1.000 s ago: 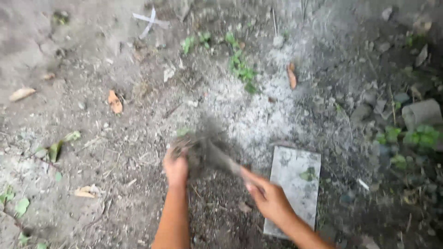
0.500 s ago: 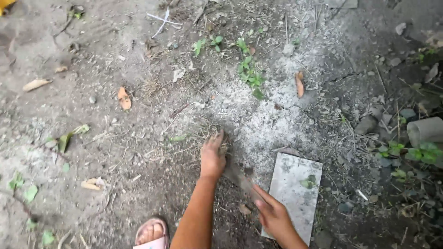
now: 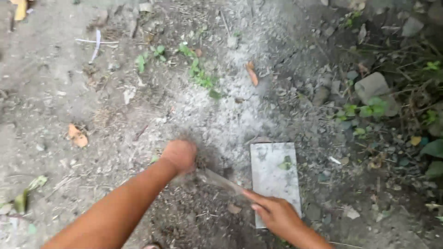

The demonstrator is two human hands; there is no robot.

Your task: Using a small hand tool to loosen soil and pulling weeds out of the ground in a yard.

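Left hand point(image 3: 181, 155) closes on a dry grass tuft point(image 3: 203, 159), pulling it taut above the soil; right hand point(image 3: 276, 216) grips a blade point(image 3: 220, 180) angled at its base, beside a grey slab point(image 3: 272, 166).

1. Flat grey slab point(image 3: 272, 173) lying on bare ground, a small green leaf point(image 3: 286, 163) on top.
2. Pale ashy patch point(image 3: 230, 110) on the soil point(image 3: 55, 92).
3. Low green weeds point(image 3: 198, 74) above the patch.
4. Dry orange leaves point(image 3: 251, 74), point(image 3: 77, 136).
5. Grey stone point(image 3: 371, 85) among plants at right.
6. White strip point(image 3: 97, 41) at upper left.
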